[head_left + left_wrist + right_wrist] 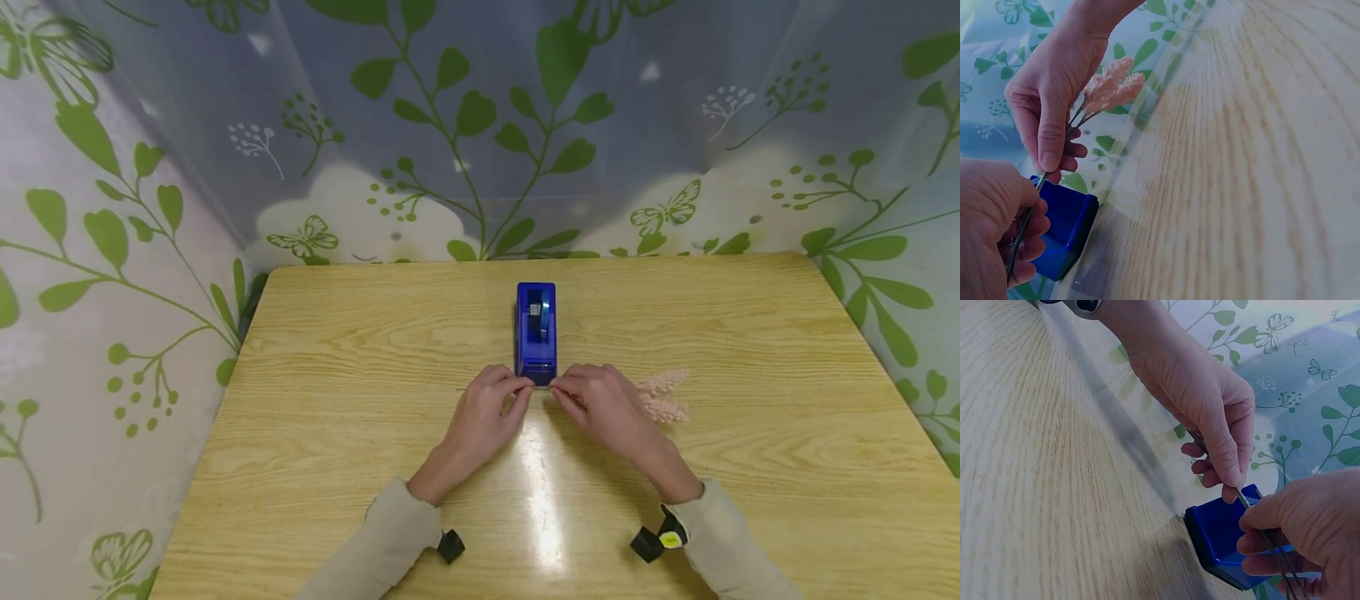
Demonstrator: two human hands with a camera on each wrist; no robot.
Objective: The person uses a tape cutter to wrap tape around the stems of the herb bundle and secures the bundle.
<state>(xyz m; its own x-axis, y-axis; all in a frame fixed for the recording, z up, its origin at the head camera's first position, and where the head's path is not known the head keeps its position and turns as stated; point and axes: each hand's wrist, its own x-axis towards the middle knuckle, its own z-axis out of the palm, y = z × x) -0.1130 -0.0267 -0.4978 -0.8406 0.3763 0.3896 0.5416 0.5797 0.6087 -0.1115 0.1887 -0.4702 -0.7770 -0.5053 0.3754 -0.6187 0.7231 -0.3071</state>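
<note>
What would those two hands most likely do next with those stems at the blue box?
Probably pull tape from the blue tape dispenser around the thin stems: both the left hand and right hand pinch them right at its front edge, pink flower heads trailing right.

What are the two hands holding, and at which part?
Both the left hand and right hand pinch the thin stems of pink dried flower sprigs, just in front of the blue tape dispenser.

Bright glare streak on table [315,350]
</note>
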